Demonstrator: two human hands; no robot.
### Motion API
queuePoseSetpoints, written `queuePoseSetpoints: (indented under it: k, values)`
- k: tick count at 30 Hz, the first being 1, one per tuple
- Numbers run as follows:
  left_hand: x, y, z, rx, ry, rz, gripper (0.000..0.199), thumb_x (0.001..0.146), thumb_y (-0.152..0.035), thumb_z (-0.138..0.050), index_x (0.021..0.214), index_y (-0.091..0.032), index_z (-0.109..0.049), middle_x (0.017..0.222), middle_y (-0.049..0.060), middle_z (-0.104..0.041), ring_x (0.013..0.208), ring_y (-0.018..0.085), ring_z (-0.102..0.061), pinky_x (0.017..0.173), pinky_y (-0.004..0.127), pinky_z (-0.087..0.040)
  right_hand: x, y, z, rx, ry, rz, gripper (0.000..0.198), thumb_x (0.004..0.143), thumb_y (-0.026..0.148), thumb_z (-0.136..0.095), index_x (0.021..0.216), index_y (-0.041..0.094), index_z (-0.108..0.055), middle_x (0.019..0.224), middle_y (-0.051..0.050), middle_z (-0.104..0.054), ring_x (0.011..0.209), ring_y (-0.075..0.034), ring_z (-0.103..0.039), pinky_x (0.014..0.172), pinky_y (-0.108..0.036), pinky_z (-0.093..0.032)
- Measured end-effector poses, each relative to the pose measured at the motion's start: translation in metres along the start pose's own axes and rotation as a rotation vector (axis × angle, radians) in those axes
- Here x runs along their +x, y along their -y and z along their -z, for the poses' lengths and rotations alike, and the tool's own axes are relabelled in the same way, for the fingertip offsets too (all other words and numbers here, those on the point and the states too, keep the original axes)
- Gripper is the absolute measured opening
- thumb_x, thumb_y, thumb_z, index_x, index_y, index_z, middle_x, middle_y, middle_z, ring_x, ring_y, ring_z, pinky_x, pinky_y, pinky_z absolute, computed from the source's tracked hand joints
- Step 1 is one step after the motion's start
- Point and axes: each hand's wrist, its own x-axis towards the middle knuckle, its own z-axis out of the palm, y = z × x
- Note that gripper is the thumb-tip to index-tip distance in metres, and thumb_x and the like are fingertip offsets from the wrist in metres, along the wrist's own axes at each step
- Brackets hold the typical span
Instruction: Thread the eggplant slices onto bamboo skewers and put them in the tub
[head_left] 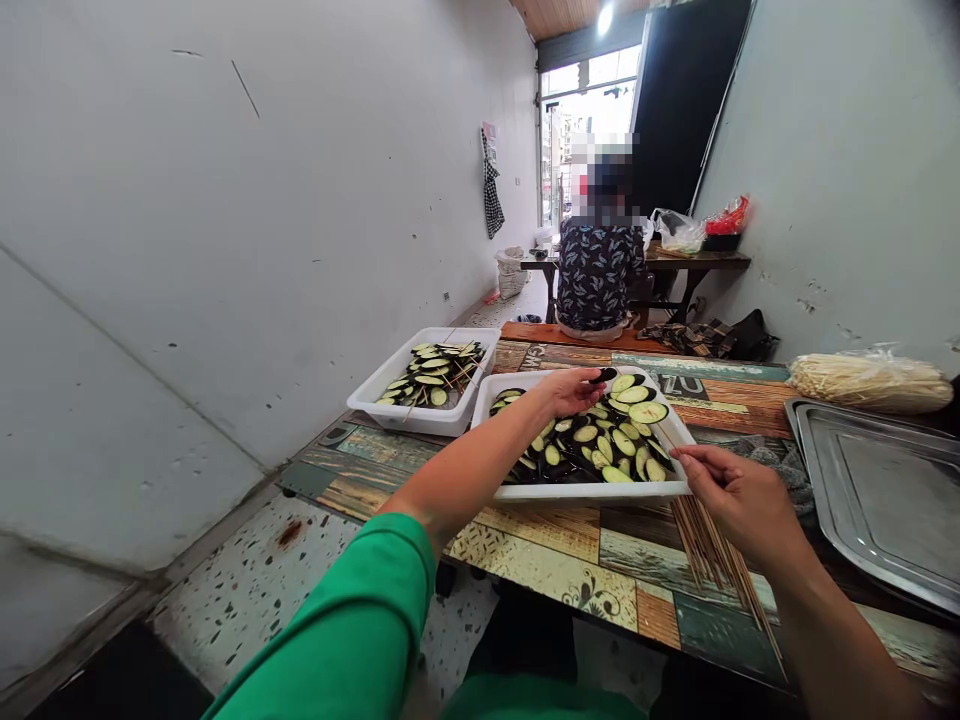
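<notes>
My left hand [571, 392] is over the near white tray [577, 491], its fingers closed on a dark-skinned eggplant slice [602, 375]. Pinched between thumb and fingers of my right hand [739, 492] is a thin skewer [666, 437] that points up and left, with a few eggplant slices [648, 412] threaded on it. Many loose eggplant slices [585, 434] fill the near tray below. Under my right hand, a bundle of bare wooden skewers [709, 545] lies on the table, its upper end partly hidden.
Left of the near tray, another white tray [480, 378] holds skewered eggplant slices. Metal trays [885, 490] and a plastic-wrapped bag of skewers [870, 380] are at right on the patterned table [540, 545]. Beyond, a person [600, 270] sits facing away on a bench.
</notes>
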Motion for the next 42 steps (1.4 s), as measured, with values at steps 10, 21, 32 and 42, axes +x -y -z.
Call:
queuePoseSetpoints:
  k: [10, 21, 32, 42]
  values:
    - [0.004, 0.003, -0.003, -0.150, -0.021, -0.150, 0.025, 0.079, 0.007, -0.052, 0.097, -0.009, -0.060, 0.072, 0.004, -0.062, 0.063, 0.008, -0.063, 0.061, 0.016, -0.054, 0.000, 0.000, 0.001, -0.068, 0.062, 0.036, 0.035, 0.080, 0.041, -0.049, 0.087, 0.017, -0.074, 0.074, -0.006, -0.073, 0.063, -0.019, -0.065, 0.056, -0.028, -0.047]
    - [0.001, 0.000, -0.001, -0.038, 0.001, -0.141, 0.009, 0.081, -0.006, -0.058, 0.087, -0.008, -0.064, 0.065, 0.005, -0.064, 0.055, 0.008, -0.059, 0.051, 0.015, -0.047, 0.000, -0.001, 0.000, -0.080, 0.055, 0.051, 0.034, 0.080, 0.041, -0.049, 0.088, 0.019, -0.075, 0.079, -0.005, -0.074, 0.068, -0.020, -0.067, 0.059, -0.028, -0.049]
    - [0.001, -0.002, 0.003, -0.034, 0.051, -0.224, 0.037, 0.075, 0.000, -0.056, 0.107, -0.017, -0.061, 0.069, 0.001, -0.063, 0.051, 0.005, -0.052, 0.050, 0.015, -0.038, -0.001, 0.002, 0.001, -0.060, 0.018, 0.037, 0.035, 0.079, 0.040, -0.050, 0.086, 0.018, -0.075, 0.074, -0.005, -0.073, 0.061, -0.018, -0.065, 0.054, -0.026, -0.048]
    - [-0.002, 0.008, -0.004, 0.240, 0.028, -0.262, 0.011, 0.078, -0.008, -0.058, 0.076, -0.015, -0.050, 0.061, -0.002, -0.058, 0.050, 0.007, -0.053, 0.058, 0.023, -0.049, -0.001, 0.003, 0.000, -0.042, 0.008, 0.037, 0.034, 0.079, 0.040, -0.050, 0.086, 0.017, -0.075, 0.075, -0.006, -0.074, 0.063, -0.018, -0.066, 0.052, -0.025, -0.048]
